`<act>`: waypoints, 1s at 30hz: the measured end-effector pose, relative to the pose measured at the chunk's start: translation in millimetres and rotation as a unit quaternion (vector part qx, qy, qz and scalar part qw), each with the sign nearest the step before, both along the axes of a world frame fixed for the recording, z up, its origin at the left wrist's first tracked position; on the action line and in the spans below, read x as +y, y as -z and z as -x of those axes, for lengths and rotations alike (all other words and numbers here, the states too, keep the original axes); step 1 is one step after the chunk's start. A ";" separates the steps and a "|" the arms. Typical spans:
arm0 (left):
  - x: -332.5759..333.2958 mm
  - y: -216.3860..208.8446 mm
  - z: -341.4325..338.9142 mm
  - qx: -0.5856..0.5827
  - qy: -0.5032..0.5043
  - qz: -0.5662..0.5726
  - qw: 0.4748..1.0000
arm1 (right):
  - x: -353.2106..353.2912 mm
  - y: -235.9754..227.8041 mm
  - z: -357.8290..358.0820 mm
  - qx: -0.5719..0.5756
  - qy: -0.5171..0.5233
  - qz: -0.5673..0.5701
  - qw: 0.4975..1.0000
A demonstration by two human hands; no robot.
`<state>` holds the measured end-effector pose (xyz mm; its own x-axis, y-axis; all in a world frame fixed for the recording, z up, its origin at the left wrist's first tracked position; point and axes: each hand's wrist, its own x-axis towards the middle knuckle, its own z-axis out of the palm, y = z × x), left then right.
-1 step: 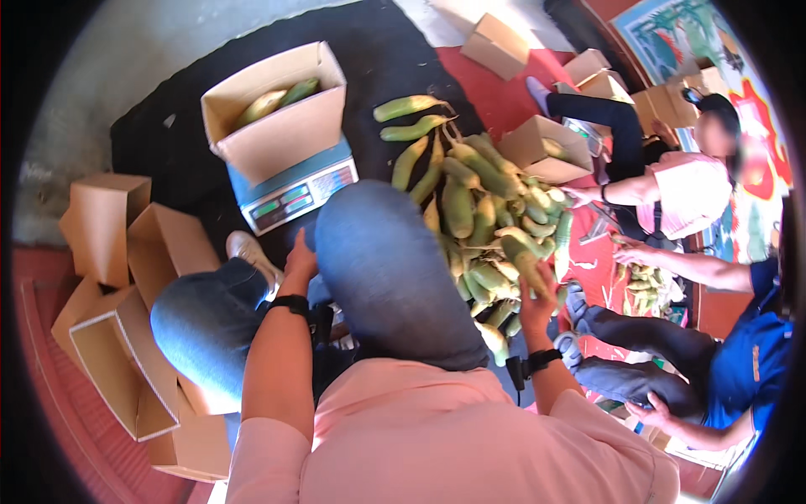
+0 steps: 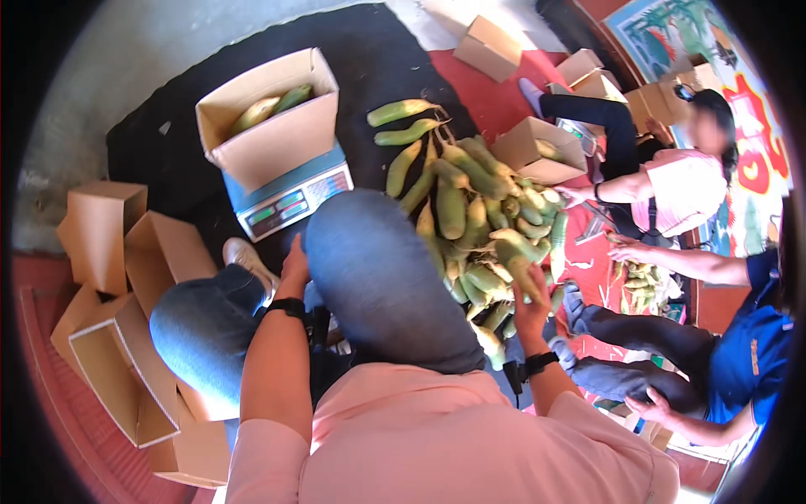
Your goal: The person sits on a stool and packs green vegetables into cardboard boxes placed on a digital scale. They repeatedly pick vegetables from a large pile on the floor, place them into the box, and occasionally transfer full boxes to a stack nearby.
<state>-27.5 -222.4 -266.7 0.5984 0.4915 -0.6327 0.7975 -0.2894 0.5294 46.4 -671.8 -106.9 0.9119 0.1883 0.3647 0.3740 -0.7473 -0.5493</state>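
Note:
My right hand (image 2: 531, 304) is closed round a long green radish (image 2: 519, 267) at the near right side of a heap of green radishes (image 2: 451, 206). The held radish is pale toward one end and slants over the heap. My left hand (image 2: 294, 262) is down beside my raised knee, close to a blue-and-white scale (image 2: 281, 202); the knee hides most of its fingers. On the scale stands an open cardboard box (image 2: 277, 139) with a few green radishes (image 2: 264, 109) inside.
Several empty cardboard boxes (image 2: 109, 361) are stacked at my left. Across the heap, a person in pink (image 2: 684, 189) reaches toward the radishes beside another box (image 2: 537, 155). A person in blue (image 2: 747, 361) sits at the right. A black cloth (image 2: 369, 50) and red mat (image 2: 453, 76) cover the floor.
The whole picture has shifted slightly. My right hand keeps the green radish, and nothing has visibly been taken up or let go.

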 end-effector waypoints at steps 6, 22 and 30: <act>13.8 52.8 -5.2 -0.064 -0.055 0.084 0.993 | -2.6 5.0 35.2 0.078 -0.034 -0.013 0.996; 53.4 136.1 5.7 -0.096 0.066 -0.028 0.993 | -19.7 69.2 62.8 0.261 0.040 -0.090 0.960; 27.6 126.6 1.9 -0.097 -0.027 0.091 0.991 | -26.5 68.9 72.0 0.232 0.036 -0.017 0.972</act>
<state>-29.4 -194.8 -393.3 0.6929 0.4146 -0.5899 0.6878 -0.1345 0.7133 -25.6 -698.2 -175.8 0.9902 0.1119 -0.0837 0.0270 -0.7409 -0.6711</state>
